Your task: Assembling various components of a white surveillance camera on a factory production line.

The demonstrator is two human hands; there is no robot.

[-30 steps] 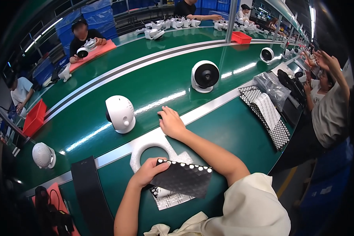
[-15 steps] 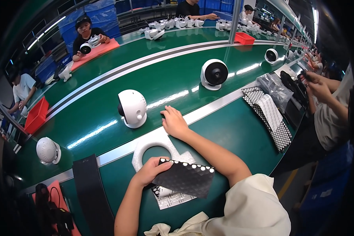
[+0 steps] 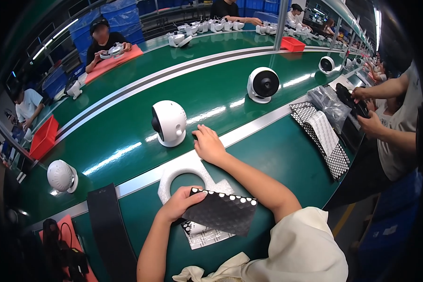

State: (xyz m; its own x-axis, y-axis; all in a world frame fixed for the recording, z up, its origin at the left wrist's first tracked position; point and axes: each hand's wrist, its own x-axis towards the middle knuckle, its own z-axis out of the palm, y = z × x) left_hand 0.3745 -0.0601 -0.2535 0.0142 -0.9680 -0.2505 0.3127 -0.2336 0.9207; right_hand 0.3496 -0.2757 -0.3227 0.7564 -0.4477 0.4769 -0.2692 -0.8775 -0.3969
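My left hand (image 3: 179, 205) pinches the corner of a black dimpled sheet (image 3: 223, 211) with a row of white round dots along its upper edge. Beneath that sheet lies a whitish printed sheet (image 3: 209, 238). Behind my left hand is a white foam ring (image 3: 166, 181) with a round opening. My right hand (image 3: 208, 144) rests at the metal edge of the green conveyor, fingers stretched out and nothing in them. Just beyond its fingertips a white round camera (image 3: 170, 123) with a black front stands upright on the belt, apart from the hand.
More cameras stand on the belt: one at right (image 3: 263, 84), one at left (image 3: 61, 176). A black strip (image 3: 109, 230) lies left of me, dotted sheets (image 3: 322, 141) and a clear plastic bag (image 3: 328, 104) at right. A co-worker (image 3: 390, 117) stands close on the right; others sit across.
The cameras on the belt have shifted to the right, the nearest one closer to my right hand. My hands have barely moved. The co-worker at right now holds a black object lower down.
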